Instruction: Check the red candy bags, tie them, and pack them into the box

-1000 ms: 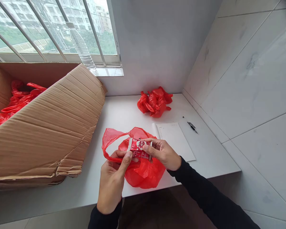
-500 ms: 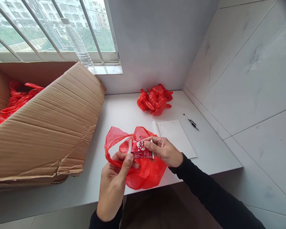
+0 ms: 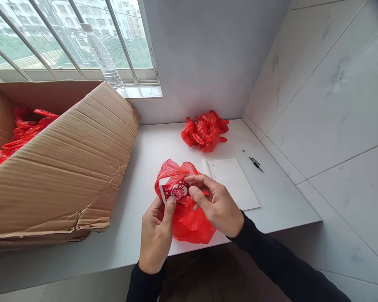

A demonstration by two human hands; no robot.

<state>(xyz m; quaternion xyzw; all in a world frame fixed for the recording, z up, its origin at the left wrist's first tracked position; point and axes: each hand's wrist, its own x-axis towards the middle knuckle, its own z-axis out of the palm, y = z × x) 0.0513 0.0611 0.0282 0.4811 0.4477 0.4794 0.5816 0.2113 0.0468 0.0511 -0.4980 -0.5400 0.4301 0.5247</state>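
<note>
In the head view a small red packet [image 3: 178, 189] with white edges and a white patch bearing red characters is tilted in the air. My left hand [image 3: 157, 239] pinches its lower left part between thumb and fingers. Close by on the right is my right hand [image 3: 220, 205], its thumb and forefinger apart and bent beside the packet's right end. Whether a fingertip touches the packet I cannot tell. Beneath both hands lies a red plastic bag [image 3: 193, 224], its mouth and handles spread around the packet. The bag's inside is mostly hidden.
A large cardboard box [image 3: 66, 167] holding red plastic bags [image 3: 28, 130] takes up the left. Further back is a crumpled red bag bundle [image 3: 204, 132]. A notepad [image 3: 234, 182] and a pen [image 3: 255, 162] lie right. A water bottle [image 3: 103, 58] stands on the windowsill.
The packet has tilted and shifted slightly left in my left hand. My right fingers have loosened from its right side. The bag's handles have drawn inward to the right.
</note>
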